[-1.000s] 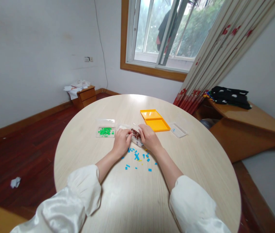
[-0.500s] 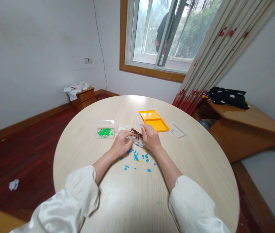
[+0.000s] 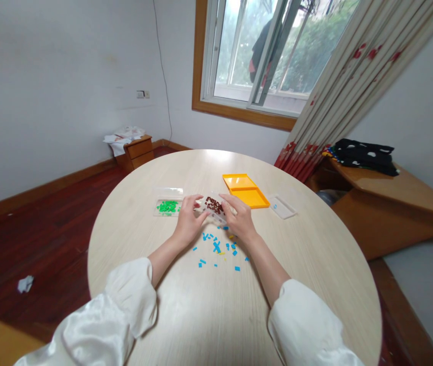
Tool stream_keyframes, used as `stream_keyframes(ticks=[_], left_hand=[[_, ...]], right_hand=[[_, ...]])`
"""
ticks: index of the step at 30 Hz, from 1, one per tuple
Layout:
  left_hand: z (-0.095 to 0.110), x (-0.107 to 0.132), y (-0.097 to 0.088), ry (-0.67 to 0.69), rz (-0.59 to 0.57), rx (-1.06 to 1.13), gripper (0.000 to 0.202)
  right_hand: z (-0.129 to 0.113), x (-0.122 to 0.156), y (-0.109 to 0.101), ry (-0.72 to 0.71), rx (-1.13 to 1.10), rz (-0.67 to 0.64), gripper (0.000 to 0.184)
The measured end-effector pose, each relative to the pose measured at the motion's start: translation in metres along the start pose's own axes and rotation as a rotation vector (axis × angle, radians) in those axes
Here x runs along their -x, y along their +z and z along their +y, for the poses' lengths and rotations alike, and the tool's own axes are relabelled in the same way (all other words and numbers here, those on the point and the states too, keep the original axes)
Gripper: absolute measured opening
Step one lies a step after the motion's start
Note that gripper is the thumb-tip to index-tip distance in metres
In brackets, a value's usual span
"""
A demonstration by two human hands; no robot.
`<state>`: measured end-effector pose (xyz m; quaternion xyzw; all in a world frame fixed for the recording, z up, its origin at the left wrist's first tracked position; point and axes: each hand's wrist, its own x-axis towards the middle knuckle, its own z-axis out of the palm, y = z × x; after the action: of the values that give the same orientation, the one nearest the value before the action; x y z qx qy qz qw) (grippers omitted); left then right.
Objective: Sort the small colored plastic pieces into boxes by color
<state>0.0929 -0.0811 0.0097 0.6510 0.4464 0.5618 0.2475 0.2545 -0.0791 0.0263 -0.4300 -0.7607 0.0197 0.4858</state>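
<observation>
A small clear plastic box of dark brown pieces is between my hands, tilted a little toward me. My right hand grips its right side, fingers at the far edge. At the left end, my left hand has its thumb on the near corner and its fingers curved at the far one. Loose blue pieces and a few yellow pieces lie scattered on the table just below the hands. To the left of my left hand, an open clear box holds green pieces.
An open yellow case lies beyond my right hand on the round table. Right of it is a clear tray with a little blue in it. A wooden cabinet stands beyond the table's right edge.
My left hand has turned and spread along the box's left end, moving from its near corner. The brown pieces look more evenly spread. The view has shifted slightly.
</observation>
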Motion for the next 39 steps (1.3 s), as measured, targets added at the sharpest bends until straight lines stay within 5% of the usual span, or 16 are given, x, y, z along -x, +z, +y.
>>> stream_keyframes(ticks=[6,9,18,22,27,30,34,39], left_hand=[[-0.003,-0.003,0.007,-0.393,-0.168,0.576,0.059],[0.000,-0.004,0.006,-0.533,-0.136,0.722,0.054],[0.012,-0.008,0.000,-0.684,-0.086,0.880,0.032],[0.011,-0.010,-0.002,-0.608,-0.053,0.701,0.032],[0.002,-0.024,-0.037,-0.075,0.151,0.008,0.025],[-0.009,-0.034,-0.063,0.112,0.190,-0.383,0.039],[-0.023,-0.039,-0.081,0.088,0.059,-0.648,0.049],[-0.026,-0.038,-0.089,0.055,-0.057,-0.705,0.041]], right_hand=[[-0.004,0.000,0.003,-0.022,-0.023,-0.042,0.030],[-0.007,0.001,0.007,-0.067,-0.013,-0.090,0.031],[0.002,0.009,0.013,-0.141,0.168,-0.213,0.041],[0.011,0.010,0.010,-0.132,0.184,-0.175,0.039],[0.025,0.010,0.006,-0.084,0.169,-0.056,0.037],[0.034,0.011,0.004,-0.072,0.148,-0.058,0.036],[0.040,0.014,0.004,-0.054,0.101,-0.102,0.034],[0.037,0.015,0.004,0.005,0.081,-0.075,0.030]])
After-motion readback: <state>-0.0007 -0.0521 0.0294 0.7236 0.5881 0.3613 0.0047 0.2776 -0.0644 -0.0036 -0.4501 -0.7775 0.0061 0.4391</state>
